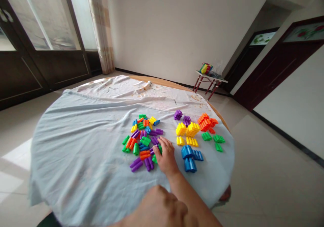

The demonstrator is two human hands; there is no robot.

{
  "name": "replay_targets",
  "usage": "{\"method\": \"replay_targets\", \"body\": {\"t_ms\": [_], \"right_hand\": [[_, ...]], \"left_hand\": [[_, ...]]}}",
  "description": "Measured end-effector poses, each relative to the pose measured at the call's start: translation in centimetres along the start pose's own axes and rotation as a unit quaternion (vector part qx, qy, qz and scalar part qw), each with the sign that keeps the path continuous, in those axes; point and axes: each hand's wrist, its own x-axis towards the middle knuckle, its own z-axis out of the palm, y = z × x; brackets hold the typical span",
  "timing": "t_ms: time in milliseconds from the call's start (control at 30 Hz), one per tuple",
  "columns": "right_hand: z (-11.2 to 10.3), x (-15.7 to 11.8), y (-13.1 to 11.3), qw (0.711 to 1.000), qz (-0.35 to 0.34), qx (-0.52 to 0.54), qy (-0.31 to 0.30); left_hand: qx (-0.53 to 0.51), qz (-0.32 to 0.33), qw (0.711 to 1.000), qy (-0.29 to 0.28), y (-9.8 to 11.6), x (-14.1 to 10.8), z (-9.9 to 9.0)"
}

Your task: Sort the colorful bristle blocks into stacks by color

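Note:
My right hand [165,154] reaches onto the right side of a mixed pile of coloured plastic building blocks. Its fingers are stretched out, with the thumb apart. A green block [160,149] shows between thumb and forefinger, and a purple block [154,140] lies by the fingertips. Close to the camera, my left hand [167,208] is closed in a fist across the near side of the right forearm; whatever it may hold is hidden. The pile also has orange blocks [145,154], a green block [136,148] and a purple block [137,164] on its near side.
To the right are groups by colour: blue blocks [189,164], yellow blocks [192,130], purple blocks [178,114], orange blocks [205,123] and green blocks [219,138]. A wrinkled pale cloth [83,146] covers the round table. A small side table [212,78] with bags stands behind.

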Motion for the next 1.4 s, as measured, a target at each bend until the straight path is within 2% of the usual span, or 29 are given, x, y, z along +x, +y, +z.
{"method": "replay_targets", "body": {"t_ms": [67,100,167,233,267,333,400,500,567,767,1000,1067,1233,1400], "right_hand": [[0.1,0.0,0.0,1.000,-0.001,0.002,0.007],[0.2,0.0,0.0,1.000,-0.001,0.003,0.012],[0.4,0.0,0.0,1.000,0.000,0.003,0.020],[0.5,-0.1,0.0,1.000,0.002,0.001,0.021],[0.5,-0.1,0.0,1.000,0.004,0.000,0.020],[0.6,-0.1,0.0,1.000,0.002,-0.002,0.016],[0.5,0.0,-0.1,1.000,-0.004,0.002,0.010],[0.3,0.1,-0.5,0.999,-0.022,0.027,-0.015],[0.0,0.2,-0.8,0.997,-0.035,0.054,-0.038],[-0.7,0.3,-1.4,0.990,-0.052,0.107,-0.081],[-0.7,0.7,-1.3,0.994,-0.012,0.104,0.034],[-0.9,0.8,-1.3,0.994,-0.007,0.103,0.023],[-1.4,0.7,-2.0,0.992,-0.032,0.103,-0.068],[-1.2,0.9,-2.0,0.994,-0.024,0.106,-0.031]], "left_hand": [[0.048,-0.046,0.998,-0.023,-2.6,1.0,-0.3],[0.064,-0.103,0.992,-0.014,-4.2,1.1,-0.9],[0.082,-0.236,0.966,0.071,-7.8,0.9,-2.5],[0.138,-0.338,0.919,0.150,-11.1,0.2,-4.5],[0.163,-0.360,0.904,0.161,-12.6,-0.1,-5.4],[0.185,-0.342,0.906,0.165,-15.3,-0.5,-7.0],[0.228,-0.369,0.887,0.159,-17.6,-0.7,-7.9],[0.272,-0.426,0.853,0.128,-20.5,-0.8,-8.0],[0.281,-0.444,0.844,0.109,-21.9,-1.0,-7.6],[0.288,-0.439,0.847,0.086,-23.3,-1.4,-6.5],[0.293,-0.433,0.848,0.087,-23.0,-1.4,-6.5],[0.292,-0.435,0.847,0.089,-22.8,-1.4,-6.5],[0.287,-0.436,0.848,0.094,-22.6,-1.4,-6.5],[0.288,-0.437,0.847,0.093,-22.4,-1.4,-6.6]]}}
